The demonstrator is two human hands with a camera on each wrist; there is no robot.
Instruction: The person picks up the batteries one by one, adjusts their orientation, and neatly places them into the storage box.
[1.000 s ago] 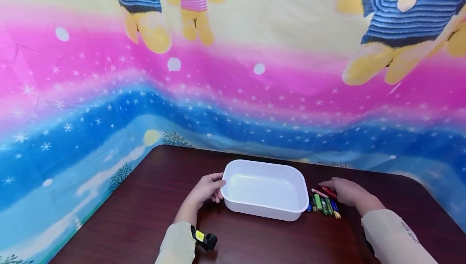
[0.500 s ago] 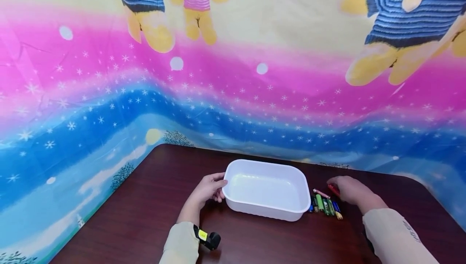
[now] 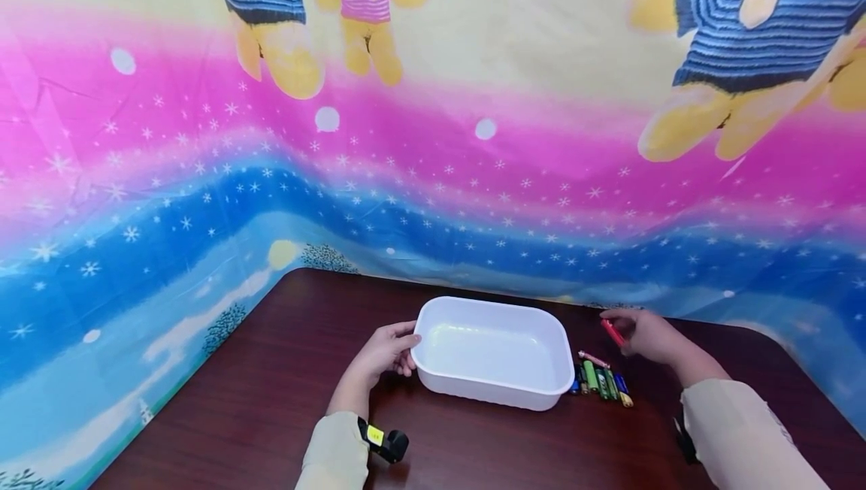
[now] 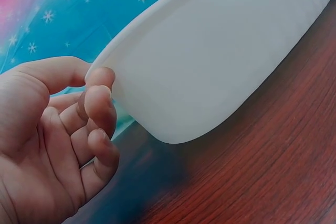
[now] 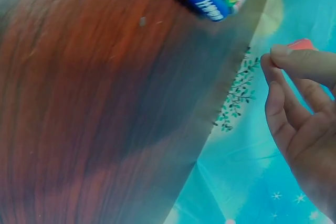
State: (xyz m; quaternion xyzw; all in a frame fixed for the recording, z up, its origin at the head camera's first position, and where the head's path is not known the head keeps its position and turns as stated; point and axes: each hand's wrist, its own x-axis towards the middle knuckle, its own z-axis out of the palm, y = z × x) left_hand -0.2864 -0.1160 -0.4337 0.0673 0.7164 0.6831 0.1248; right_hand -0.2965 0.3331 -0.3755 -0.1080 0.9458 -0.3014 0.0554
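Observation:
A white plastic basin [image 3: 490,392] stands on the table, its inside bare. My left hand [image 3: 386,351] pinches the basin's left rim; in the left wrist view the curled fingers [image 4: 100,103] sit against the outside of that rim. To the right of the basin, my right hand [image 3: 646,336] holds a red battery [image 3: 613,333] between thumb and fingers, raised above the table. Only a red end of it shows behind the thumb in the right wrist view. Several batteries [image 3: 602,383], green, blue and other colours, lie side by side against the basin's right end, with a pink-red one [image 3: 594,359] across their far ends.
The dark brown wooden table [image 3: 514,452] reaches back to a printed fabric backdrop [image 3: 433,174] along its far and side edges. A black wrist camera [image 3: 387,443] is strapped to the left forearm.
My right hand has picked the red battery from beside the others and lifted it up and away toward the back. My left hand stays on the basin's rim.

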